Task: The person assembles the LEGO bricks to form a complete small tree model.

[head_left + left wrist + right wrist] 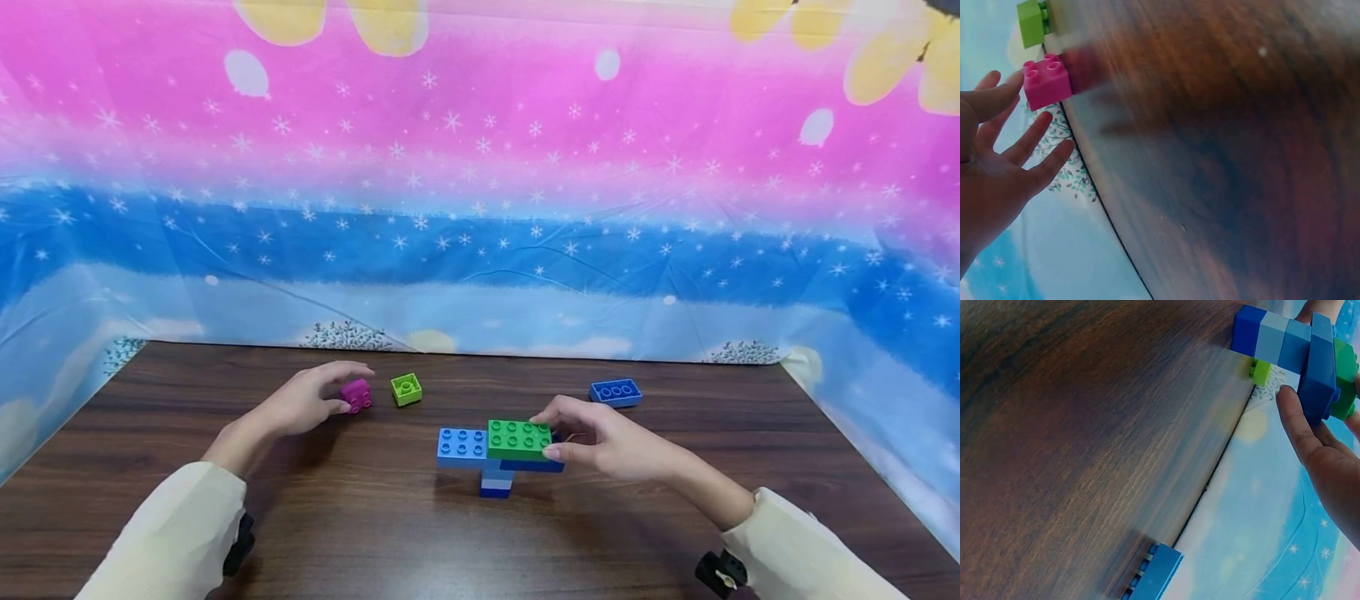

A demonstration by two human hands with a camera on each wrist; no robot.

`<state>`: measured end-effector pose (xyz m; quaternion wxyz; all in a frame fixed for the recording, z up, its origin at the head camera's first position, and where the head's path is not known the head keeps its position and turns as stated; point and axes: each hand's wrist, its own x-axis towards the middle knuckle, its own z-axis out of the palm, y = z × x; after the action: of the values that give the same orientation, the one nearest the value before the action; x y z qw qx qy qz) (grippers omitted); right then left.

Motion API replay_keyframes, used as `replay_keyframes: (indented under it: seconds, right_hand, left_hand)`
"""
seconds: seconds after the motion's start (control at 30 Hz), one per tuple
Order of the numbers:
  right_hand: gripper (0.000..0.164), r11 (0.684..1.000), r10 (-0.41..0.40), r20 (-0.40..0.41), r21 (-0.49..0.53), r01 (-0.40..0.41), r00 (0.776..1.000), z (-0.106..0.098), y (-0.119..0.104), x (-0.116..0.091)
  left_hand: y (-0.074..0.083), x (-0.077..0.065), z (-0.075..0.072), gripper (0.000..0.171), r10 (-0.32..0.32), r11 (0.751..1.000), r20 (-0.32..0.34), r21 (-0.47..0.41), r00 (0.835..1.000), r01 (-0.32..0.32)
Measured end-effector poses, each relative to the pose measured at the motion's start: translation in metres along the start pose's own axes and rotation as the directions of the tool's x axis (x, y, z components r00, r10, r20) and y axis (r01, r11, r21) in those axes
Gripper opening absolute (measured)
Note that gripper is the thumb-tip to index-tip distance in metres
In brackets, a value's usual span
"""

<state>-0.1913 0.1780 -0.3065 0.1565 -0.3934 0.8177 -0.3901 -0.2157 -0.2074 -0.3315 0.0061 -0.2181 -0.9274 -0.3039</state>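
Note:
A T-shaped stack of toy bricks stands upright on the table, with a light blue brick point(461, 447), a dark blue brick point(1319, 378) and a short column point(496, 480) beneath. On its top right lies a green brick point(519, 439), which my right hand point(611, 437) pinches at its right end between thumb and fingers. My left hand point(311, 400) is at a pink brick point(356, 395) on the left, thumb tip right at its side. The other fingers are spread, as the left wrist view shows around the pink brick point(1047, 82).
A lime green brick point(406, 389) sits to the right of the pink one, studs sideways in the left wrist view. Farther right lies a blue brick point(616, 392), its hollow side up. A patterned cloth point(480, 283) hangs behind the wooden table point(360, 533).

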Motion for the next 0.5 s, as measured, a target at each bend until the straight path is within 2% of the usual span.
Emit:
replay_keyframes:
  seconds: [0.17,0.5]
  right_hand:
    - [0.028,1.000,0.003,0.001,-0.003,-0.003,1.000,-0.0001,-0.0001,0.0000]
    - [0.028,1.000,-0.011,0.000,-0.004,0.011,1.000,0.0000,0.0022,0.0002]
  left_hand:
    - [-0.0031,0.0001,0.0006,0.047,-0.016,1.000,0.021,0.000,1.000,0.016]
    - [-0.0059,-0.0027,0.0071,0.037,-0.011,1.000,-0.003,0.029,1.000,0.011]
